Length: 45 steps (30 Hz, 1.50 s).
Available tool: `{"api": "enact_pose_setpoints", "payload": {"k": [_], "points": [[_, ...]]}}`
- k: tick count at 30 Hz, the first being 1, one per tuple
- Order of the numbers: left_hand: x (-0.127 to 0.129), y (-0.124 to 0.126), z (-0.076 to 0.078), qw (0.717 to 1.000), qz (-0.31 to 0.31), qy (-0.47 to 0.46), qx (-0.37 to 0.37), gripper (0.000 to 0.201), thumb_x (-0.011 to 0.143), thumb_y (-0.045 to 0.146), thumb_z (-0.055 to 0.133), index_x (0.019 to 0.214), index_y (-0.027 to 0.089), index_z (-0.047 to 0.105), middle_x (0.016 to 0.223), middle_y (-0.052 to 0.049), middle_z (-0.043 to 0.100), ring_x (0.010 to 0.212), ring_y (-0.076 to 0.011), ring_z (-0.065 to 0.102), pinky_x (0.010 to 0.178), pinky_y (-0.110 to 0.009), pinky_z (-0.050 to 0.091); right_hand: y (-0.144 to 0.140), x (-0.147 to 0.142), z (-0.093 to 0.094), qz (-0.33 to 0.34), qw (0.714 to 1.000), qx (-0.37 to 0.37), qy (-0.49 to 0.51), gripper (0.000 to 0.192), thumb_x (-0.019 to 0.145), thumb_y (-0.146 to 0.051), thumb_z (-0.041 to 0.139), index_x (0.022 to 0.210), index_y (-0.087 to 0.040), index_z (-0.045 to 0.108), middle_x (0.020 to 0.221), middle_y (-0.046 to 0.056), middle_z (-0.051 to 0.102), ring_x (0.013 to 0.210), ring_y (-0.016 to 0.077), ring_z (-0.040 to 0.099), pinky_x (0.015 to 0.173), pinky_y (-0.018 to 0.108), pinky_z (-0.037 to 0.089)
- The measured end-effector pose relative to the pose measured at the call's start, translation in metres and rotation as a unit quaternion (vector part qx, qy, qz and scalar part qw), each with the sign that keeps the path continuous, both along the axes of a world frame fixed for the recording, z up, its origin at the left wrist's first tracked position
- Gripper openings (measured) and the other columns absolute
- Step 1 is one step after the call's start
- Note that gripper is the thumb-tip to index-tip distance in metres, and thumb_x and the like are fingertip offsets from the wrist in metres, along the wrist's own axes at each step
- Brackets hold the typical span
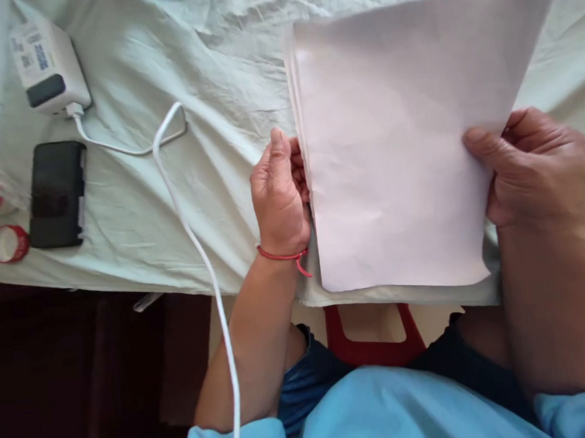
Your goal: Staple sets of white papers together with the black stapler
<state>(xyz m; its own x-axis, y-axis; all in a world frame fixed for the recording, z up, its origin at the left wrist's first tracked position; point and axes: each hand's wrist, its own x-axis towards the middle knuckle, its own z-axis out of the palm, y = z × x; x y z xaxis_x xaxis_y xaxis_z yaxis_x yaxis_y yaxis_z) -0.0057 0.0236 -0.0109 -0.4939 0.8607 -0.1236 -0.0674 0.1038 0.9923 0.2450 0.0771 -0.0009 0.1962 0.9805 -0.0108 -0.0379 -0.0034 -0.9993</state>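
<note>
A stack of blank white paper sheets (393, 152) is held up at a tilt over the cloth-covered table, its far right corner raised. Several layers show along the left edge. My right hand (539, 162) pinches the right edge, thumb on top and fingers behind. Against the left edge, my left hand (281, 193) is closed, with its thumb pointing up beside the paper and its fingers curled at the edge. The fingertips of that hand are partly hidden by the sheets. A red thread bracelet (282, 253) circles the left wrist.
A wrinkled pale green cloth (230, 183) covers the table. At the left lie a white power adapter (51, 66), a dark phone (58, 195) and a red tape roll (10, 243). A white cable (193, 232) runs over my left forearm. A red stool (376, 350) shows below.
</note>
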Motion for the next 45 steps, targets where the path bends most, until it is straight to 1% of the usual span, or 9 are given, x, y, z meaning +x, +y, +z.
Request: {"api": "enact_pose_setpoints", "payload": {"k": [4,7,11,15,20,27,31,36,45], "points": [[0.004,-0.001,0.007,1.0,-0.013,-0.017,0.005,0.05,0.119,0.052,0.03,0.087,0.025,0.057,0.099,-0.006,0.077,0.112,-0.0222,0.076,0.076,-0.034,0.06,0.003,0.002,-0.002,0.0,1.0,0.008,-0.006,0.017,0.076,-0.003,0.091,0.086,-0.014,0.081,0.084,-0.003,0.081,0.083,0.0129,0.078,0.076,0.031,0.062],[0.003,-0.004,0.006,0.997,-0.062,0.05,-0.007,0.059,0.116,0.067,0.026,0.095,0.025,0.062,0.107,-0.007,0.079,0.122,-0.026,0.076,0.082,-0.037,0.063,0.005,0.002,0.0,0.004,1.0,0.017,-0.015,0.016,0.076,-0.004,0.09,0.083,-0.015,0.081,0.079,-0.007,0.082,0.081,0.0126,0.08,0.071,0.027,0.059],[-0.001,-0.009,0.0,0.982,-0.095,0.163,-0.009,0.063,0.116,0.067,0.02,0.12,0.027,0.069,0.125,-0.007,0.078,0.131,-0.0288,0.074,0.079,-0.036,0.065,0.006,0.001,0.0,-0.01,1.0,0.009,-0.025,0.016,0.076,-0.003,0.088,0.082,-0.016,0.08,0.078,-0.008,0.082,0.087,0.0147,0.083,0.069,0.025,0.057],[-0.004,-0.011,-0.006,0.965,-0.121,0.234,-0.008,0.055,0.115,0.068,0.034,0.128,0.03,0.071,0.128,-0.006,0.075,0.132,-0.0314,0.075,0.078,-0.034,0.066,0.008,0.004,-0.004,-0.002,1.0,0.018,-0.009,0.02,0.072,-0.004,0.092,0.085,-0.016,0.082,0.087,-0.005,0.085,0.09,0.0163,0.083,0.073,0.028,0.061],[-0.005,-0.011,-0.005,0.989,-0.096,0.107,0.021,0.043,0.113,0.062,0.052,0.108,0.026,0.076,0.112,-0.004,0.076,0.126,-0.0304,0.076,0.089,-0.039,0.068,0.006,0.009,-0.008,0.029,0.998,0.045,-0.043,0.016,0.08,-0.017,0.093,0.092,-0.019,0.083,0.085,-0.007,0.084,0.095,0.0149,0.082,0.077,0.031,0.06],[-0.003,-0.009,-0.006,0.989,-0.074,-0.09,0.092,0.037,0.084,0.056,0.095,0.089,0.023,0.079,0.096,-0.003,0.079,0.124,-0.031,0.075,0.101,-0.04,0.065,0.007,0.011,-0.01,0.031,0.993,0.06,-0.094,0.036,0.073,-0.042,0.102,0.097,-0.022,0.084,0.092,-0.004,0.083,0.086,0.0148,0.079,0.072,0.034,0.062],[-0.003,-0.009,-0.007,0.989,-0.051,-0.11,0.088,0.033,0.087,0.052,0.093,0.088,0.022,0.08,0.087,-0.002,0.076,0.108,-0.0255,0.078,0.095,-0.035,0.063,0.006,0.007,-0.007,0.011,0.997,0.042,-0.067,0.029,0.069,-0.032,0.105,0.086,-0.02,0.084,0.08,-0.004,0.079,0.066,0.0073,0.066,0.058,0.025,0.054],[-0.006,-0.009,-0.01,0.99,-0.035,-0.124,0.061,0.03,0.089,0.047,0.092,0.086,0.022,0.075,0.076,0.002,0.069,0.078,-0.0156,0.07,0.077,-0.028,0.058,0.001,0.003,0.002,-0.013,0.998,-0.006,-0.068,0.021,0.076,-0.006,0.091,0.088,-0.024,0.088,0.078,-0.003,0.078,0.065,0.0067,0.063,0.054,0.02,0.051],[-0.008,-0.009,-0.01,0.995,-0.019,-0.087,0.056,0.03,0.086,0.047,0.092,0.086,0.022,0.074,0.079,0.003,0.067,0.076,-0.0122,0.062,0.078,-0.026,0.054,0.002,0.007,0.004,-0.031,0.997,-0.038,-0.056,0.02,0.078,-0.005,0.083,0.087,-0.022,0.088,0.079,-0.001,0.077,0.061,0.0063,0.061,0.05,0.017,0.048]]}}
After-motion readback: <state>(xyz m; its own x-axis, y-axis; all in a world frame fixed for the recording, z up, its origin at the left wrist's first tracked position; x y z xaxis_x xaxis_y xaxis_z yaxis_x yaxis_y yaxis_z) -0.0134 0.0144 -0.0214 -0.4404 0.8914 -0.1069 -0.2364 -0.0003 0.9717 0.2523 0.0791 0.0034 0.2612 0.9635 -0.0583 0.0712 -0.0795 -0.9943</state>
